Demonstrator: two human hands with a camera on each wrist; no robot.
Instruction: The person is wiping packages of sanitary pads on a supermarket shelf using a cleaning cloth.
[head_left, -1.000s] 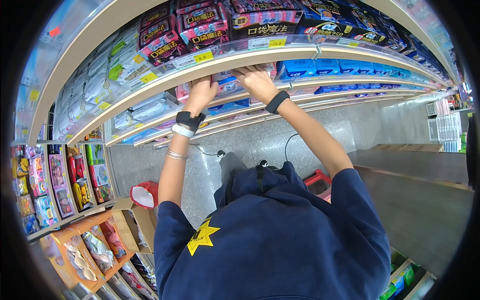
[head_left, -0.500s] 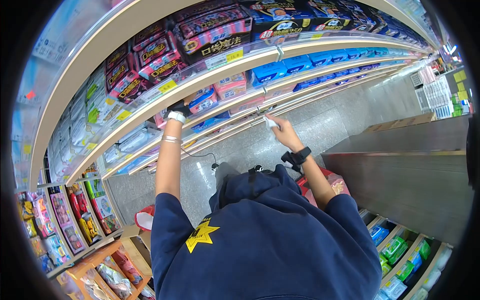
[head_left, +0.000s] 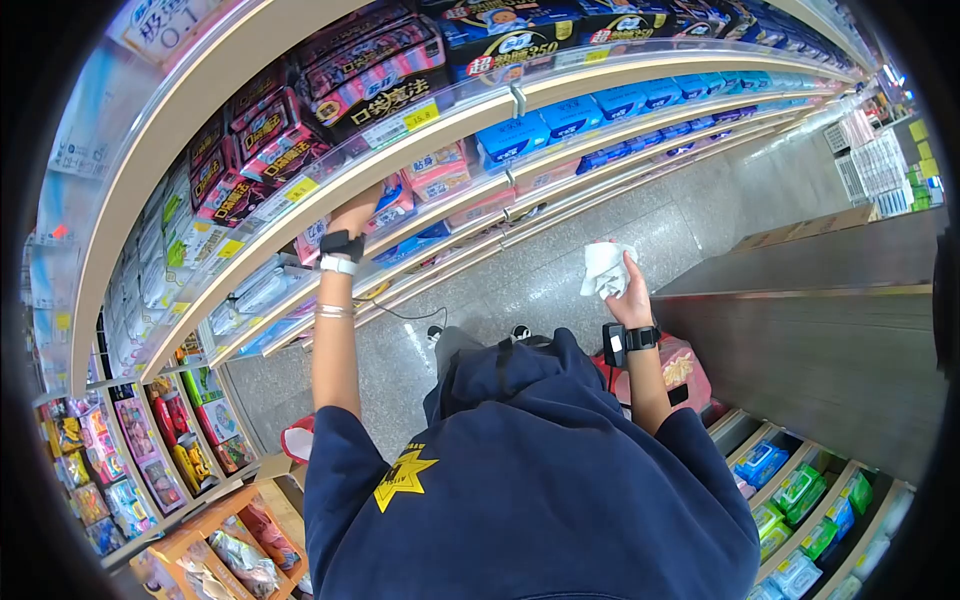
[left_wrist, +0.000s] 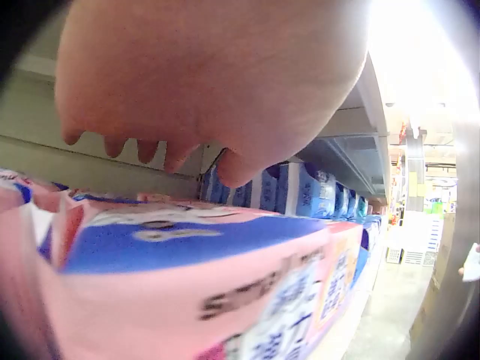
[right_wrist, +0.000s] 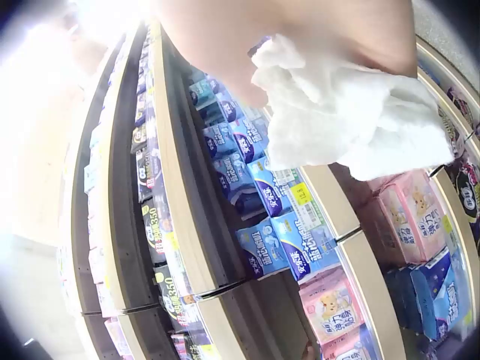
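Observation:
My left hand point(head_left: 358, 208) reaches in under a shelf board, over a row of pink and blue paper-wrapped packs point(left_wrist: 187, 247). Up close in the left wrist view, its fingers point(left_wrist: 176, 156) extend loosely above the pack tops, with nothing in them. Off to the right, out over the aisle, my right hand point(head_left: 632, 305) pinches a crumpled white cloth point(head_left: 606, 268) between thumb and fingers. That cloth hangs in loose folds in the right wrist view, where the hand's fingertips are mostly hidden.
Black and pink boxes point(head_left: 375, 85) fill the shelf above; blue packs point(head_left: 512, 138) line the same tier farther right. A dark grey panel point(head_left: 800, 330) stands at the right. Behind the person are a pink basket point(head_left: 690, 375) and an orange display box point(head_left: 235, 545).
Both hands were at the packs on the shelf. My right hand has come away and moved right with the white cloth, while my left hand has stayed in the shelf.

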